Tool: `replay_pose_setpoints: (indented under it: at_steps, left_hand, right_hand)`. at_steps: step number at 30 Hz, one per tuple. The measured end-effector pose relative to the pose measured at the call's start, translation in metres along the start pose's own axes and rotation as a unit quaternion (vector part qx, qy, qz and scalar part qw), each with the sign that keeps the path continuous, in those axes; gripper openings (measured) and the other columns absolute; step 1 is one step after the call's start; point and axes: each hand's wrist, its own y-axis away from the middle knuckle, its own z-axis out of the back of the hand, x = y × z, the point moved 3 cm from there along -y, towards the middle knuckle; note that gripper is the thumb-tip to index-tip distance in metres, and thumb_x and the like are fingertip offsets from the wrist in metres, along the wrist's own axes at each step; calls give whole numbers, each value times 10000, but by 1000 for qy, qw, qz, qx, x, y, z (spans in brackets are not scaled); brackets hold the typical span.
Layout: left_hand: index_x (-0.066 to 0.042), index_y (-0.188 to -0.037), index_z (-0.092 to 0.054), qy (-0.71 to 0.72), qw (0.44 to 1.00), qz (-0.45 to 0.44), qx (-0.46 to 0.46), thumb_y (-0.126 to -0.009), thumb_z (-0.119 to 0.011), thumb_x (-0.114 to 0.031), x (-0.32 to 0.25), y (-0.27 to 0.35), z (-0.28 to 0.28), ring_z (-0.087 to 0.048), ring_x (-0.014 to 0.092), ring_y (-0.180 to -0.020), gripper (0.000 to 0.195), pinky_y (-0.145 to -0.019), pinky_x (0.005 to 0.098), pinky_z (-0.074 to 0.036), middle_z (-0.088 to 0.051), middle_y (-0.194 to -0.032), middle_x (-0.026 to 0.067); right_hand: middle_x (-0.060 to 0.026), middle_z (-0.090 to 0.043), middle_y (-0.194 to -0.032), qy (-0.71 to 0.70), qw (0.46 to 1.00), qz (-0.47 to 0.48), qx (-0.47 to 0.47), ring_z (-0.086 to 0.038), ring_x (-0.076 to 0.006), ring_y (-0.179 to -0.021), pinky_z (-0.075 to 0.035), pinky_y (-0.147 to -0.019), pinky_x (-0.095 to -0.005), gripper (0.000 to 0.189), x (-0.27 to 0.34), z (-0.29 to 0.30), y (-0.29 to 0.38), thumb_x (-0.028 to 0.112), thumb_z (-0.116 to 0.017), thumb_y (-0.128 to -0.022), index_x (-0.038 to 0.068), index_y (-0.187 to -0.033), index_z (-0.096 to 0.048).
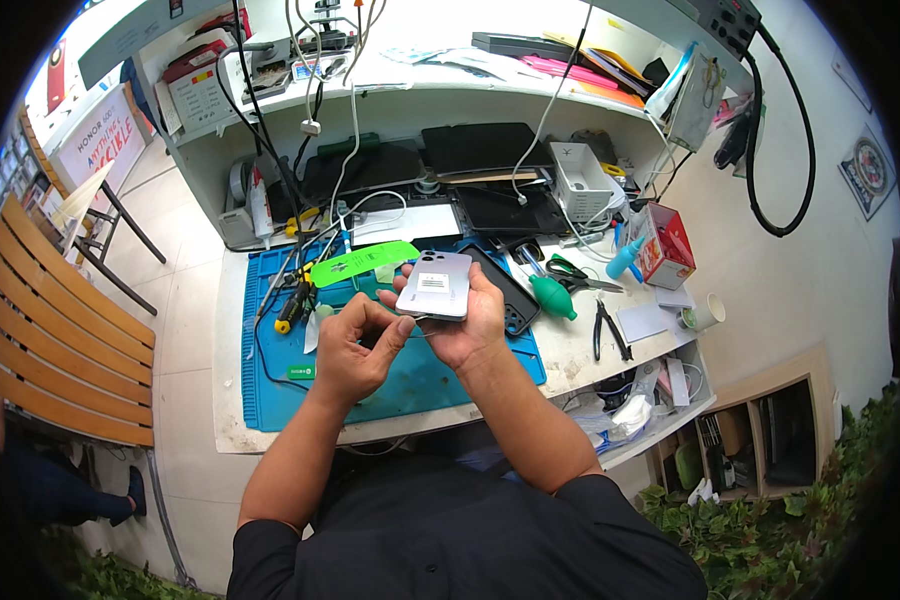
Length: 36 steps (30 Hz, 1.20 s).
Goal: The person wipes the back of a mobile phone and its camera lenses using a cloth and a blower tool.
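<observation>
A silver smartphone (436,286) with a white label and rear cameras lies back side up in my right hand (474,322), whose fingers and thumb hold its edges. Close to the phone's lower left corner, my left hand (365,346) has its thumb and forefinger pinched together on a thin strip or wire, too small to name. Below my hands is a blue silicone repair mat (412,386). A black phone case (520,304) lies just right of the phone, and a bright green plastic card (364,263) lies beyond my left hand.
Right of the mat lie a green air blower (553,298), scissors (570,276), black pliers (610,330) and a red and white box (666,247). Screwdrivers (294,306) rest on the mat's left. Phone or tablet screens (510,210) stand behind. An open drawer (656,427) juts out at right.
</observation>
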Motion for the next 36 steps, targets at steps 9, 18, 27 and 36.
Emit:
replay_pose_setpoints:
  at_steps: [9, 18, 27, 36]
  left_hand:
    - [-60, -793, -658, -212, 973, -93, 4, -899, -861, -123, -30, -6, 8, -606, 132, -491, 238, -475, 282, -448, -670, -631, 52]
    - [-26, -817, -644, -106, 988, -105, 32, -901, -857, -81, -16, -12, 10, -703, 115, -604, 236, -565, 271, -555, -732, -709, 87]
    - [-11, -830, -635, -37, 992, -109, 41, -916, -851, -72, 0, -12, 11, -717, 129, -722, 240, -740, 275, -581, -739, -755, 88]
    - [-15, -834, -636, 15, 998, -61, 29, -931, -844, -83, 8, -8, 13, -653, 72, -690, 239, -635, 237, -519, -711, -738, 54]
  right_hand:
    - [-262, -633, -1267, 23, 999, 14, -18, -651, -455, -1179, -500, -1077, -719, 774, -1, -3, 2, 588, -191, -1127, -74, -1399, -484]
    - [-280, -622, -1302, 22, 1000, -8, 10, -659, -458, -1174, -495, -1091, -700, 786, -5, 3, -2, 582, -148, -1129, -75, -1455, -433]
    - [-292, -607, -1328, 22, 1000, -14, -4, -645, -490, -1199, -486, -1113, -689, 782, -6, 1, 0, 571, -161, -1132, -82, -1489, -400]
    - [-287, -620, -1291, 4, 999, -21, 24, -660, -480, -1174, -494, -1101, -700, 769, -3, 6, -5, 570, -176, -1133, -82, -1442, -444]
